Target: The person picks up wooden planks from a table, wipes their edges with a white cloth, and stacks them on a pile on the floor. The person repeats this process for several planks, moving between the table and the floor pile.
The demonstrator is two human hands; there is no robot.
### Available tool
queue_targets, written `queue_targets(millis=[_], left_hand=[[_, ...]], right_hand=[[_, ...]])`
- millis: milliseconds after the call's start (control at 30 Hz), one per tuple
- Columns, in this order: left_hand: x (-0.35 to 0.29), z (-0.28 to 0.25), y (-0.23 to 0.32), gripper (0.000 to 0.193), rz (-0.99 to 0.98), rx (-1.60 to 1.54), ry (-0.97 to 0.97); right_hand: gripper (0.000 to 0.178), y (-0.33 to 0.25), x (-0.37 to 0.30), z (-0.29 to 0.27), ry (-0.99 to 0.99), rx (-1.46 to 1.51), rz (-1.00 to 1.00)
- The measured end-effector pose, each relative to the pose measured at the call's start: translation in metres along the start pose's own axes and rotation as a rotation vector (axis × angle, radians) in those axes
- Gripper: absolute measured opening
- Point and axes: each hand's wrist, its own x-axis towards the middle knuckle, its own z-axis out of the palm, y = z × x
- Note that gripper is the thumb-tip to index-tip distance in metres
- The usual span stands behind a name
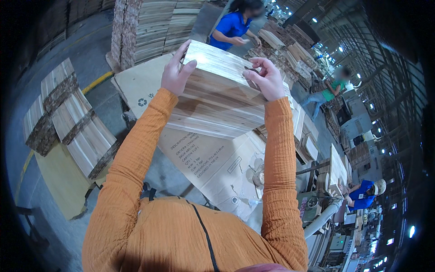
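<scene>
A stack of striped wooden boards (pixel 213 97) stands on a flattened cardboard carton (pixel 213 167), its pale top face catching the light. My left hand (pixel 176 72) grips the stack's far left corner, with the thumb over the top edge and the fingers partly hidden behind it. Toward the right end of that top face, my right hand (pixel 268 79) is closed, thumb and forefinger bent together. Something small and dark shows between these fingertips, too little of it to name. The right wrist is beside the boards' right end.
Tall stacks of boards (pixel 152 31) rise behind the carton. More board stacks (pixel 74 122) lie at the left. A person in blue (pixel 231 29) works across from me; another in green (pixel 333 90) and one in blue with a cap (pixel 362 197) are at the right, near a ribbed hose (pixel 324 220).
</scene>
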Motion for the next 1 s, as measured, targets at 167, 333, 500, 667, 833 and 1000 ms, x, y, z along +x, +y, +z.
queue_targets(millis=[167, 333, 500, 667, 833, 1000], left_hand=[[0.000, -0.001, -0.001, 0.067, 0.025, -0.005, 0.007], [-0.001, 0.000, -0.001, 0.065, 0.015, -0.024, 0.007], [0.000, 0.001, -0.002, 0.063, 0.024, 0.002, 0.004], [0.004, 0.001, -0.005, 0.063, 0.003, -0.022, 0.004], [0.006, 0.001, -0.010, 0.064, 0.003, -0.028, 0.011], [0.005, -0.001, -0.007, 0.064, -0.020, -0.021, 0.016]], right_hand=[[0.043, -0.008, 0.001, 0.000, -0.032, 0.051, 0.074], [0.039, -0.013, -0.002, 0.000, -0.011, 0.108, 0.116], [0.024, -0.008, -0.003, -0.001, 0.059, 0.116, 0.124], [0.024, 0.002, -0.022, -0.006, 0.289, -0.376, -0.218], [0.042, -0.002, -0.066, 0.014, 0.304, -0.937, -0.284], [0.052, -0.026, -0.065, 0.033, 0.213, -0.913, -0.181]])
